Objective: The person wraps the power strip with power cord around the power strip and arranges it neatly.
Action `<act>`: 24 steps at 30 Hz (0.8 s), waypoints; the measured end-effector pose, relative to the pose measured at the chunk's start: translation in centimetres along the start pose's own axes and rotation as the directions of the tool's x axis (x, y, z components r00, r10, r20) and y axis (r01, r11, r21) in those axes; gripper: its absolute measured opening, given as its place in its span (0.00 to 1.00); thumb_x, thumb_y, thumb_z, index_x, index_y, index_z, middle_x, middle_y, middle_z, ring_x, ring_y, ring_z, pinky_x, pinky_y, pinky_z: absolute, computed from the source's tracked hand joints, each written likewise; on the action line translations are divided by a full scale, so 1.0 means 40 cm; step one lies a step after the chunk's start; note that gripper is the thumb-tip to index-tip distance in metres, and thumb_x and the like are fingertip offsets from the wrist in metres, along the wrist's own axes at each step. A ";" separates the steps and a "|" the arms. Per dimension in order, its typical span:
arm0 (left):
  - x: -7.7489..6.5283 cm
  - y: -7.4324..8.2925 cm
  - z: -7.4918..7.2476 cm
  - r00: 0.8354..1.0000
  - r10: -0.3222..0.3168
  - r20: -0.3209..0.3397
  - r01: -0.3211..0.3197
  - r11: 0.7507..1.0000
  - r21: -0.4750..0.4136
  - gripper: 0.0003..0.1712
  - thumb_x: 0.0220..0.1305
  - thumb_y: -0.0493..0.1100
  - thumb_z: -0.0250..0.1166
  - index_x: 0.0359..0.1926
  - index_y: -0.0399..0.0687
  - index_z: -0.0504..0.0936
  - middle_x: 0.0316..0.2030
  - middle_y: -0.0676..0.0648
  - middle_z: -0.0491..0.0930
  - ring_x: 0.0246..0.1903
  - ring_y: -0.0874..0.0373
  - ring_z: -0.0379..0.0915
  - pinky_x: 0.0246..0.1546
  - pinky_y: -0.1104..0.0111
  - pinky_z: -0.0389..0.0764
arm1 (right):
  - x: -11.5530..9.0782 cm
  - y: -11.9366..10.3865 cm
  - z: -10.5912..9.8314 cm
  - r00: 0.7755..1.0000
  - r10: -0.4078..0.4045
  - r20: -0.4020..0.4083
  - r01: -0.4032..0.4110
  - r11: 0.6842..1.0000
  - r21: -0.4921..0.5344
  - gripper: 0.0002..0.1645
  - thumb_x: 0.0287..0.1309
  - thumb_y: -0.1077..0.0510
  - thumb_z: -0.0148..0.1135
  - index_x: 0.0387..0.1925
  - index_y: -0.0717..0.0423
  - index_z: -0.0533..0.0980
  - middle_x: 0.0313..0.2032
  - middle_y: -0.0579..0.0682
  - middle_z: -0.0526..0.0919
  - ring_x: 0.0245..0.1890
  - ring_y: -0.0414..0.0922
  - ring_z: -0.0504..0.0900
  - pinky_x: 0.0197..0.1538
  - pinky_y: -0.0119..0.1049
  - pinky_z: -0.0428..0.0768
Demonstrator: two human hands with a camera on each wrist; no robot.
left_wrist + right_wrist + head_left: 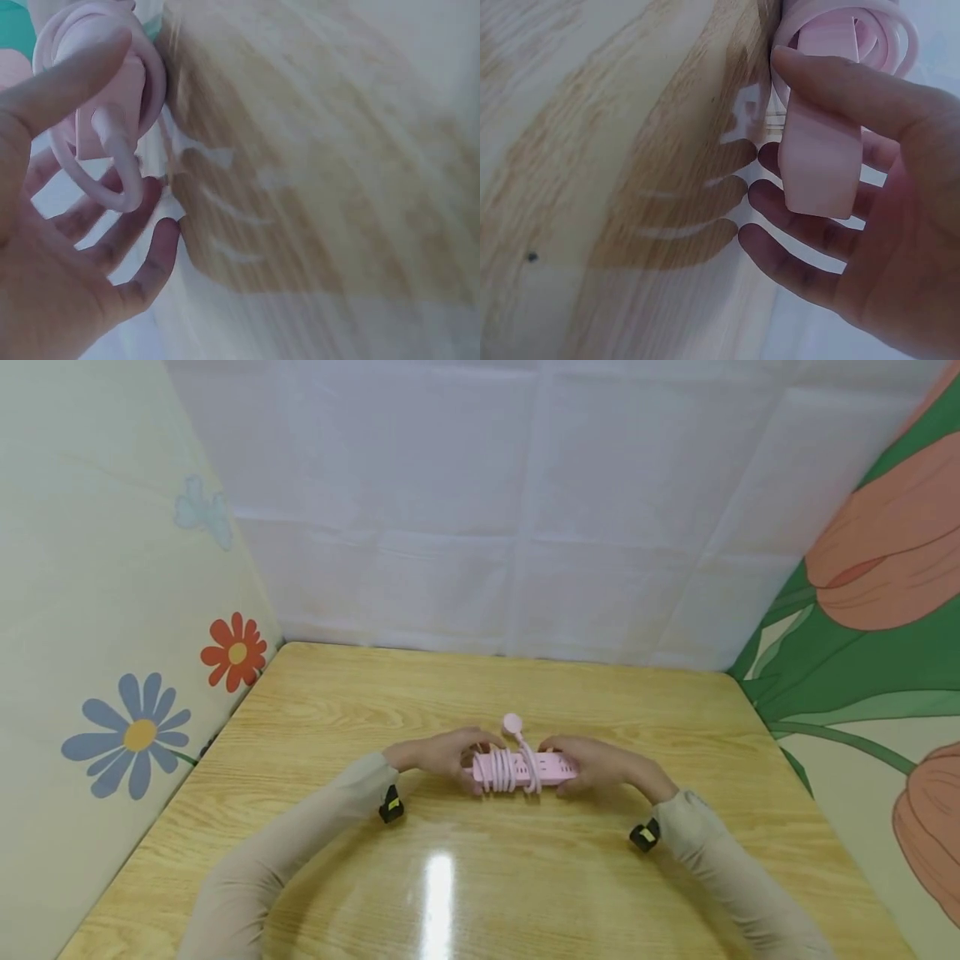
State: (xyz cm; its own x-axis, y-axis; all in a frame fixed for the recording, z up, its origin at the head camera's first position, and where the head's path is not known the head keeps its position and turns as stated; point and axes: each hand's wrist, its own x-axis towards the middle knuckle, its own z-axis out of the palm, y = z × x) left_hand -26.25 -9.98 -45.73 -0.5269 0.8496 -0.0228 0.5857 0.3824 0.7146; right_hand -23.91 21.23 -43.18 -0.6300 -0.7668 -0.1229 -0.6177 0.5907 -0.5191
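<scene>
A pink power strip (pixel 555 767) lies across the table in the head view, with its pale pink cord (pixel 502 770) wound around its left and middle parts. The round plug (pixel 512 723) sticks out on the far side. At the strip's left end, my left hand (pixel 448 755) holds it, thumb on one side and fingers on the other; the left wrist view shows a cord loop (pixel 129 180) hanging by the fingers. My right hand (pixel 597 762) grips the right end, its thumb along the strip (pixel 821 169) and the fingers behind, their tips near the tabletop.
The wooden table (pixel 360 693) reaches back to a white cloth wall (pixel 390 510). Flower-printed panels stand at left (pixel 67 610) and right (pixel 862 693). A black wrist camera (pixel 391 805) sits at the left cuff, another camera (pixel 645 835) at the right.
</scene>
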 end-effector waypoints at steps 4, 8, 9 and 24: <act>-0.003 -0.006 0.004 0.996 0.015 -0.090 -0.012 1.000 0.026 0.43 0.49 0.36 0.78 0.67 0.43 0.70 0.53 0.45 0.74 0.53 0.54 0.70 0.56 0.62 0.75 | -0.002 -0.004 -0.001 1.000 -0.001 -0.004 0.001 1.000 -0.002 0.37 0.52 0.57 0.75 0.61 0.58 0.70 0.53 0.50 0.78 0.48 0.44 0.76 0.51 0.42 0.76; -0.007 -0.012 0.006 0.987 0.043 -0.152 -0.037 0.998 0.043 0.41 0.50 0.32 0.76 0.65 0.41 0.71 0.52 0.45 0.76 0.52 0.54 0.72 0.56 0.62 0.76 | -0.001 -0.003 0.002 1.000 -0.004 -0.016 0.004 1.000 -0.005 0.35 0.53 0.56 0.75 0.60 0.58 0.71 0.51 0.49 0.78 0.46 0.44 0.76 0.48 0.41 0.77; -0.007 -0.012 0.007 0.988 0.052 -0.145 -0.048 0.998 0.031 0.41 0.49 0.31 0.76 0.65 0.39 0.71 0.51 0.44 0.75 0.52 0.53 0.72 0.56 0.63 0.76 | 0.001 -0.004 0.003 1.000 -0.001 -0.015 0.001 1.000 -0.007 0.35 0.52 0.56 0.75 0.60 0.58 0.71 0.51 0.49 0.78 0.47 0.44 0.77 0.50 0.42 0.77; -0.005 -0.034 0.009 0.974 0.067 -0.215 -0.041 0.992 0.120 0.32 0.54 0.26 0.68 0.62 0.38 0.74 0.49 0.43 0.80 0.47 0.54 0.76 0.49 0.66 0.79 | 0.006 0.007 0.008 0.998 0.017 -0.054 -0.020 0.998 -0.055 0.36 0.51 0.59 0.74 0.61 0.60 0.71 0.50 0.50 0.79 0.44 0.43 0.77 0.47 0.39 0.78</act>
State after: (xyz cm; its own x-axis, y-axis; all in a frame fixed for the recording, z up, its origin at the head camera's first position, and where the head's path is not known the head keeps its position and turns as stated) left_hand -26.74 -10.52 -46.96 -0.6066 0.7754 0.1752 0.6768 0.3880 0.6256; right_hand -24.07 21.14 -43.64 -0.6651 -0.7418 -0.0861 -0.6299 0.6192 -0.4689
